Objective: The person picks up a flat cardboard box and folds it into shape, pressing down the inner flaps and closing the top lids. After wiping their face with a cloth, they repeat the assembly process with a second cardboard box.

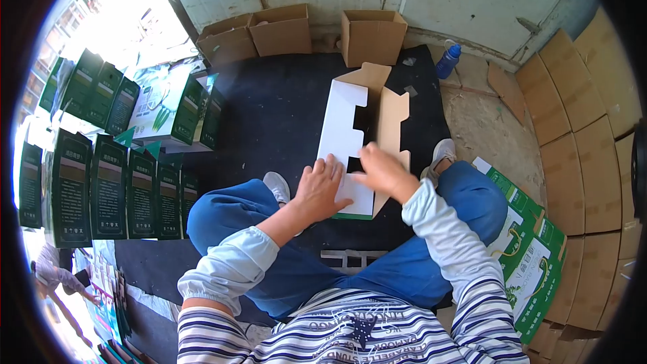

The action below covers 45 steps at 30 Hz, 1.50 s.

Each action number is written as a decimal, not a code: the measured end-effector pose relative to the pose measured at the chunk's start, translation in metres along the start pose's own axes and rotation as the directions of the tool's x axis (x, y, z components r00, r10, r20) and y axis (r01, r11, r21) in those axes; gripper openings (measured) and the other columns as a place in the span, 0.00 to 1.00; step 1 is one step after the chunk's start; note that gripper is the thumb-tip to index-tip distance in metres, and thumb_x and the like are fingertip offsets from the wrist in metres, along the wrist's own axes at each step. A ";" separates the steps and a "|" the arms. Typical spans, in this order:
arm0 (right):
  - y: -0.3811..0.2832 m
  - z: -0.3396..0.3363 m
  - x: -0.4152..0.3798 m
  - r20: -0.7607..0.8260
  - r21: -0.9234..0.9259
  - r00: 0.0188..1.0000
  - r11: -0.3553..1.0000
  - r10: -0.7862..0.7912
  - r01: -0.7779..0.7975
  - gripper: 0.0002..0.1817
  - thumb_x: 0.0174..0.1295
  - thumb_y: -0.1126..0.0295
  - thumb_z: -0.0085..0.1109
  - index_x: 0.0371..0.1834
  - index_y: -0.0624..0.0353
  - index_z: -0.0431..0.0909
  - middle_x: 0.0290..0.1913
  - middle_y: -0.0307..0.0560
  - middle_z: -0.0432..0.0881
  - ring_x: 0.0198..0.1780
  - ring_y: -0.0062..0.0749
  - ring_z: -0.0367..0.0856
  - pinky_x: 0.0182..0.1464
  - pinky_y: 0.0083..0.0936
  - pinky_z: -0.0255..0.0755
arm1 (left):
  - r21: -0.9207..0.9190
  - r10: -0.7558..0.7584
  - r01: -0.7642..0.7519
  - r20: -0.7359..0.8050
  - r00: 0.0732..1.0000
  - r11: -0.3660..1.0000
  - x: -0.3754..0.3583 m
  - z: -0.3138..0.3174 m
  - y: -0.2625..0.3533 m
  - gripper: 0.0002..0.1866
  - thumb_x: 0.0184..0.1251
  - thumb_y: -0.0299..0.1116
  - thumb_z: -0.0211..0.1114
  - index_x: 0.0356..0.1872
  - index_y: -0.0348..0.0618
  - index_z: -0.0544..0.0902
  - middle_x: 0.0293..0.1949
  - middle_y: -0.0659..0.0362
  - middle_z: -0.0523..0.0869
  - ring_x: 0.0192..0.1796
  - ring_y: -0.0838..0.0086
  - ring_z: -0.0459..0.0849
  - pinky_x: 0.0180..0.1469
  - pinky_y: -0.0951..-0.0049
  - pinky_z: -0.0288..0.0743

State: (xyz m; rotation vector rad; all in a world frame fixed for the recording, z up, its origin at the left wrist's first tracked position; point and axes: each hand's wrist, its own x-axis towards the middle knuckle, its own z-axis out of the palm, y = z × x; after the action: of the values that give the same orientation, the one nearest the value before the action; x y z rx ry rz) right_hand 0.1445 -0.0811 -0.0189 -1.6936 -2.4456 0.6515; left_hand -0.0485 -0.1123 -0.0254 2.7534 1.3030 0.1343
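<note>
A white and brown cardboard box (340, 129) lies between my knees on the black surface, with notched flaps and a dark gap along its middle. My left hand (322, 191) rests on its white panel near the closer end, fingers spread and thumb out. Over the brown flap on the right side, my right hand (385, 171) is bent with its fingers curled at the gap. Whether those fingers pinch the flap edge is hard to make out.
Green printed boxes (108, 189) stand in rows at left. Open brown cartons (372, 39) line the back wall near a blue bottle (447, 62). Stacked cartons (596, 182) and flat green-white boxes (532, 273) are at right. Another person's arm (71, 280) shows at lower left.
</note>
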 end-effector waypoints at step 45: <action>0.121 -0.060 0.023 0.103 0.203 0.890 0.866 0.445 -0.457 0.39 0.68 0.40 0.32 0.43 0.69 0.80 0.33 0.63 0.83 0.37 0.44 0.85 0.37 0.34 0.78 | -0.501 -0.541 0.556 0.192 0.819 0.663 0.023 0.003 -0.042 0.33 0.66 0.51 0.59 0.60 0.31 0.65 0.43 0.39 0.81 0.49 0.48 0.81 0.45 0.56 0.77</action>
State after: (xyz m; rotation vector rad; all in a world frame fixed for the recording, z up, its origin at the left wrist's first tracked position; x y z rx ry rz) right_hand 0.2602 -0.0073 -0.0164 -2.1871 -1.9105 0.9870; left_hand -0.0655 -0.0685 -0.0329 1.7986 1.7088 0.3518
